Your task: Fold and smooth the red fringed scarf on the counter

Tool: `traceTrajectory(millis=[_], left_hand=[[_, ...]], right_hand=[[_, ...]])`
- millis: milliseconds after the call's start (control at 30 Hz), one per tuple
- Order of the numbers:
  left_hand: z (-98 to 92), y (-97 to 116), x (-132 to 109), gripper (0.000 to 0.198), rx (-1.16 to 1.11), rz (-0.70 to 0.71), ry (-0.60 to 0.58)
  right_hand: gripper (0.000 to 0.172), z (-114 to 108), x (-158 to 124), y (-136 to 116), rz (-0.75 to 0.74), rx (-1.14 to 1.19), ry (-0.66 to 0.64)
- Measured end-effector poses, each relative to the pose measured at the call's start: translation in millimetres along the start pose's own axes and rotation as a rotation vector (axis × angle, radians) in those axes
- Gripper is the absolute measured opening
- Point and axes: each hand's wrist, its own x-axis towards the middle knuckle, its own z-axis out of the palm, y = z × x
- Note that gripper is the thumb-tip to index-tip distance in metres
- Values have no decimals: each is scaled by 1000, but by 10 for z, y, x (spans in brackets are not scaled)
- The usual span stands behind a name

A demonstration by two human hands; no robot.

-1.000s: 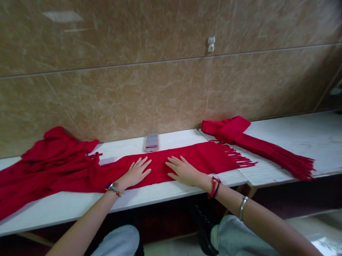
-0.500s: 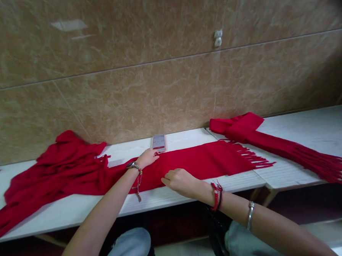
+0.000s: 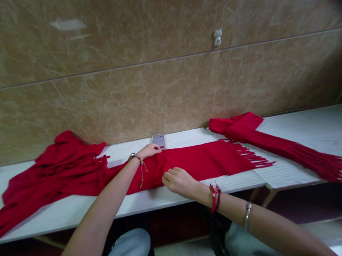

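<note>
In the head view, you are reaching both forearms over the near edge of a white wood-grain table (image 3: 66, 211). Your left hand (image 3: 149, 150) is resting palm down at the far edge of a flat red woven scarf with a fringed end (image 3: 201, 159), its fingers drawn together and pinching the cloth. Your right hand (image 3: 178, 181) is hanging at the near edge, knuckles up and fingers curled in, pinching the cloth there. Between the two grips, the cloth is rising in a low ridge running from near to far. Your left wrist is bent slightly to the right and is bearing a beaded cord bracelet (image 3: 140, 162) with dangling ends; your right forearm is wearing a red-and-black cord bracelet (image 3: 214, 197) and a silver bangle (image 3: 248, 215).

The white table is bearing the red scarf, its fringe pointing right and its left part running into a rumpled heap of red cloth (image 3: 61, 168). A pale-cased phone with a lit screen (image 3: 158, 140) is lying beyond the scarf, just past your left fingertips. To the right, a folded red scarf (image 3: 275, 141) is crossing onto a second white table (image 3: 317, 128), its fringe reaching the near edge. A small white cat-shaped fixture (image 3: 218, 37) is sitting on the brown marbled wall (image 3: 129, 95) at the far side.
</note>
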Motion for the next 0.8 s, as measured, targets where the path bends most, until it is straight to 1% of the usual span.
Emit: traceTrajectory(millis=[67, 133, 233, 300, 367, 467, 533, 600, 700, 800], left_hand=[[-76, 28, 19, 18, -45, 8, -3], [-162, 80, 45, 23, -88, 20, 15], [-303, 240, 117, 29, -240, 52, 76], [-393, 417, 204, 32, -365, 68, 122], [-459, 648, 332, 34, -447, 88, 146], [-466, 1056, 596, 33, -503, 140, 152], [-383, 1336, 804, 31, -486, 164, 140], [-218, 1593, 1017, 28, -420, 172, 116], [168, 1894, 1306, 24, -332, 184, 75], [631, 2059, 1510, 20, -285, 193, 33]], right_hand=[[16, -45, -8, 27, 7, -13, 31], [15, -124, -26, 75, 28, -36, 73], [17, -304, -94, 191, 93, -61, 150], [21, -451, -181, 299, 151, -71, 203], [26, -596, -312, 430, 228, -91, 251], [31, -772, -599, 664, 364, -139, 305], [31, -845, -840, 829, 445, -180, 309], [31, -882, -1106, 980, 514, -212, 265], [31, -875, -1498, 1143, 569, -196, 85], [32, -808, -1804, 1214, 586, -137, -141]])
